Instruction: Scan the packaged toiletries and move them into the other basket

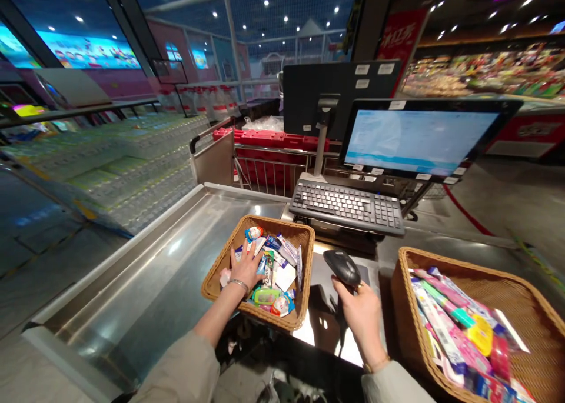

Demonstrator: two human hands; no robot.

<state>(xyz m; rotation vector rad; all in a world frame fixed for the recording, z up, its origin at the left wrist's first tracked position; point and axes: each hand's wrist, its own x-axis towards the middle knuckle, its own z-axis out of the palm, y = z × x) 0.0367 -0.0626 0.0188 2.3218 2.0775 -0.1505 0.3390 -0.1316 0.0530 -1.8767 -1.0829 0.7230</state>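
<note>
Two hands: the right hand [364, 315] closed around a black scanner [342, 266], the left hand [246, 267], fingers spread apart, on packets [285, 276] in a wicker basket [309, 279] at the near edge of the metal counter [172, 250]; past the basket's far right corner, a keyboard [348, 206] and monitor [419, 141]

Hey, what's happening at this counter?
A person is at a metal counter, both hands busy. The left hand is spread over the small packages in a wicker basket, while the right hand holds a black scanner just beside it. A second basket, also with goods in it, stands further right. Behind the scanner are a keyboard and a lit screen.
</note>
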